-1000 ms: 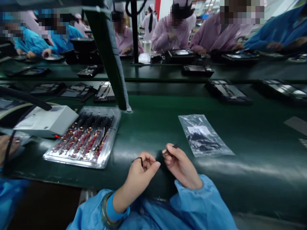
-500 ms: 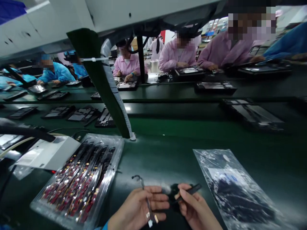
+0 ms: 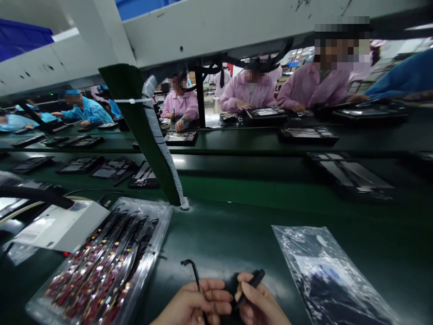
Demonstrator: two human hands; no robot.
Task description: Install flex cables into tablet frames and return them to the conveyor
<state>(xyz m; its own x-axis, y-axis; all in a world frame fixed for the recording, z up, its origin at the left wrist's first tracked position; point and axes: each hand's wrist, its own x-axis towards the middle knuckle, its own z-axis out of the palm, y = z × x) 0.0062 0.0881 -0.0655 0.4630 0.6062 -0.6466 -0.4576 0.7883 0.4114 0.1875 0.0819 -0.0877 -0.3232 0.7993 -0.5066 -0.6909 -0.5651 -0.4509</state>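
At the bottom centre, my left hand [image 3: 199, 300] holds a thin dark flex cable [image 3: 195, 270] under the thumb, with the palm turned up and the fingers half curled. The cable's hooked end rises above the hand; its lower part is partly hidden by the fingers. Just to the right, my right hand [image 3: 260, 302] pinches a black pen-like tool [image 3: 256, 280], tilted with its lower end towards my left fingers. What kind of tool it is I cannot make out. The two hands are close together over the green bench.
On the left lies a clear plastic tray [image 3: 162, 234] of cables with red and gold parts, beside a white box [image 3: 64, 223]. A clear bag [image 3: 324, 271] of black parts is at right. A slanted post [image 3: 145, 135] stands before conveyor lines with black device housings [image 3: 352, 174]; co-workers sit beyond.
The view has tilted up slightly, so the scene sits lower. My left fingers have curled more around the cable, and my right hand has turned the black tool steeper.
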